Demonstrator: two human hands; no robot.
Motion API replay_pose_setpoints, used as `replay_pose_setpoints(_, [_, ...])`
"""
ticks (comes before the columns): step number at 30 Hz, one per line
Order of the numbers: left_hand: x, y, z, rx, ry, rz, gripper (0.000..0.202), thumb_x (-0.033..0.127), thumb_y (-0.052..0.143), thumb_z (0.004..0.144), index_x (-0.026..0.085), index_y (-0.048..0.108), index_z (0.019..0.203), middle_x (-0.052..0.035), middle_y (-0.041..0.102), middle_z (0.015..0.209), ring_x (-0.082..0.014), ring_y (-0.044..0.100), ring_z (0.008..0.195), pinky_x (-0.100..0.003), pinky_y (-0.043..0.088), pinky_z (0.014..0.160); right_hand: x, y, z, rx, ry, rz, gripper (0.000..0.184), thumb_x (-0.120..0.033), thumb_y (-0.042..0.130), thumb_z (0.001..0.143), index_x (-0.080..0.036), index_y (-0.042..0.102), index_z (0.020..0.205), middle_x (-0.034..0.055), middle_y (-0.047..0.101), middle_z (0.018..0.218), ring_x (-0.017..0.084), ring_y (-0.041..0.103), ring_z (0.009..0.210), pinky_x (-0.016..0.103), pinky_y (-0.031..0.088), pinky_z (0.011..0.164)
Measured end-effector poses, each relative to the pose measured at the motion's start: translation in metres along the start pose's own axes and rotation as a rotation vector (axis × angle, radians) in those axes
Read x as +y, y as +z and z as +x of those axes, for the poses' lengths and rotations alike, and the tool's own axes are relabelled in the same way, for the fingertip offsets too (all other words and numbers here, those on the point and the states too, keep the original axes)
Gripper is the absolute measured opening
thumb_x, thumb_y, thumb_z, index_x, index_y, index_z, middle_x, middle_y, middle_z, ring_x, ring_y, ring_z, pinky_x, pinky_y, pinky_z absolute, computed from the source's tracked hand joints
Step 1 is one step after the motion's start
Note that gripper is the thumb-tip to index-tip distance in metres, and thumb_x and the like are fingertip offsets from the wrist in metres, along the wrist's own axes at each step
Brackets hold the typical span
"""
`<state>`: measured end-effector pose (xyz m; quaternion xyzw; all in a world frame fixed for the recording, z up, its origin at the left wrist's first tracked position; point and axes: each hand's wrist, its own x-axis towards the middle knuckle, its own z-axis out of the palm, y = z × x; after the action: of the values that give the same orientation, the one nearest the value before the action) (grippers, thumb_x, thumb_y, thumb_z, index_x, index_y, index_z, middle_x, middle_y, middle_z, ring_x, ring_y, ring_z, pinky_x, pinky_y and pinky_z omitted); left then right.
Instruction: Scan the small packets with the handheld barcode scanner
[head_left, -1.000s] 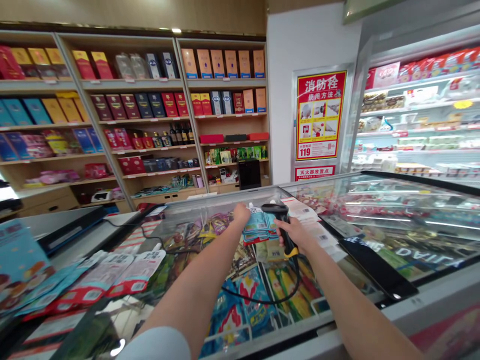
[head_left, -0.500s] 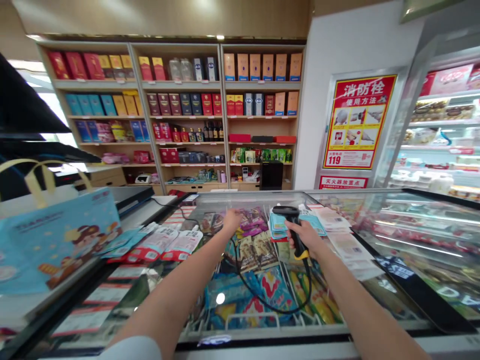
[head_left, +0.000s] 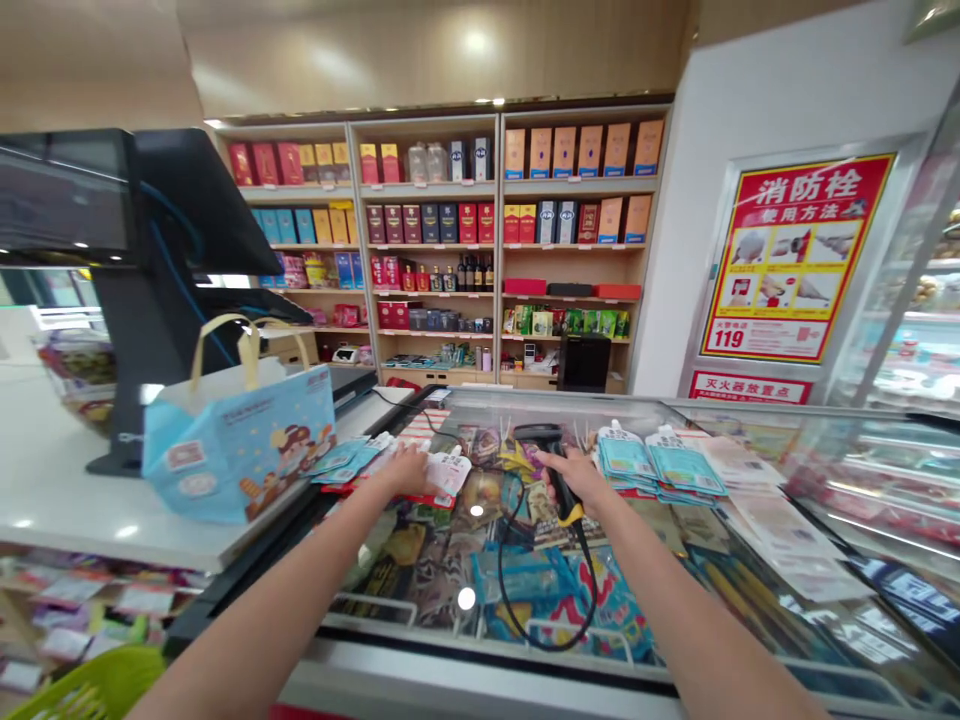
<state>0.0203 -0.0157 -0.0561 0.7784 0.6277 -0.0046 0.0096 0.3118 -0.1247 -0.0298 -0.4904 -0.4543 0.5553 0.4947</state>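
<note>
The barcode scanner [head_left: 551, 455] is clasped by the right hand [head_left: 579, 478]; the blue spout pouches [head_left: 660, 468] lie stacked, seemingly done. The pink pouches [head_left: 452, 468], seemingly left, are touched by the left hand [head_left: 409, 470]; its grip cannot be told.

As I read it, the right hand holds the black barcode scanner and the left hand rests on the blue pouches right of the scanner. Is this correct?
Not quite. The right hand holds the black barcode scanner, but the left hand rests on the white and red pouches left of the scanner; the head view shows it.

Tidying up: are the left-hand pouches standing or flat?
Flat: the pouches lie fanned on the freezer glass under the left hand.
</note>
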Motion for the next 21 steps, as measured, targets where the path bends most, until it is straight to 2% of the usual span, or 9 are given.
replay_pose_setpoints(3, [-0.001, -0.002, -0.005, -0.039, -0.011, 0.033, 0.091, 0.061, 0.075, 0.051, 0.015, 0.056, 0.127, -0.0272, 0.030, 0.149, -0.0455, 0.022, 0.139, -0.054, 0.027, 0.106, 0.010, 0.007, 0.005, -0.017, 0.013, 0.004, 0.025, -0.034, 0.065, 0.075, -0.019, 0.046, 0.069, -0.0062, 0.052, 0.046, 0.008, 0.046, 0.034, 0.021, 0.042, 0.034])
replay_pose_setpoints(5, [0.006, -0.006, -0.006, -0.031, -0.016, 0.015, 0.083, 0.060, 0.077, 0.050, 0.016, 0.061, 0.120, -0.0258, 0.036, 0.146, -0.0450, 0.027, 0.137, -0.055, 0.028, 0.105, 0.018, 0.009, 0.006, -0.010, 0.027, -0.003, 0.026, -0.035, 0.064, 0.075, -0.019, 0.046, 0.067, -0.0060, 0.051, 0.044, 0.008, 0.046, 0.033, 0.021, 0.042, 0.035])
replay_pose_setpoints(9, [0.022, -0.010, -0.001, 0.055, -0.120, -0.114, 0.049, 0.045, 0.075, 0.061, 0.017, 0.069, 0.102, -0.0216, 0.058, 0.127, -0.0363, 0.052, 0.120, -0.046, 0.036, 0.101, 0.032, 0.006, 0.006, -0.015, 0.038, -0.022, 0.027, -0.037, 0.061, 0.075, -0.018, 0.047, 0.063, -0.0062, 0.049, 0.041, 0.008, 0.045, 0.032, 0.021, 0.042, 0.035])
replay_pose_setpoints(12, [0.031, -0.006, 0.001, 0.118, -0.212, -0.212, 0.021, 0.026, 0.062, 0.074, 0.019, 0.070, 0.091, -0.0150, 0.068, 0.108, -0.0280, 0.061, 0.107, -0.038, 0.039, 0.096, 0.037, 0.004, 0.005, -0.029, 0.026, -0.033, 0.028, -0.039, 0.062, 0.073, -0.018, 0.046, 0.062, -0.0063, 0.049, 0.042, 0.007, 0.044, 0.032, 0.021, 0.043, 0.034])
replay_pose_setpoints(14, [0.036, -0.002, -0.001, 0.155, -0.230, -0.203, 0.021, 0.023, 0.055, 0.078, 0.018, 0.070, 0.092, -0.0149, 0.069, 0.106, -0.0270, 0.061, 0.108, -0.038, 0.039, 0.095, 0.038, 0.003, 0.005, -0.028, 0.006, -0.015, 0.029, -0.040, 0.064, 0.071, -0.019, 0.046, 0.064, -0.0069, 0.050, 0.044, 0.007, 0.045, 0.033, 0.021, 0.043, 0.034])
replay_pose_setpoints(18, [0.043, 0.004, -0.006, 0.227, -0.238, -0.120, 0.040, 0.042, 0.058, 0.077, 0.013, 0.067, 0.104, -0.0227, 0.060, 0.123, -0.0348, 0.051, 0.120, -0.047, 0.037, 0.098, 0.037, 0.003, 0.004, -0.040, -0.018, -0.012, 0.031, -0.041, 0.068, 0.067, -0.020, 0.045, 0.071, -0.0085, 0.052, 0.047, 0.007, 0.046, 0.033, 0.020, 0.044, 0.035])
replay_pose_setpoints(21, [0.043, 0.001, -0.002, 0.181, -0.208, -0.111, 0.047, 0.050, 0.064, 0.071, 0.014, 0.069, 0.099, -0.0239, 0.058, 0.124, -0.0375, 0.047, 0.124, -0.047, 0.037, 0.099, 0.036, 0.005, 0.004, -0.041, -0.011, -0.033, 0.030, -0.038, 0.068, 0.069, -0.020, 0.045, 0.072, -0.0083, 0.052, 0.047, 0.007, 0.047, 0.033, 0.020, 0.043, 0.034])
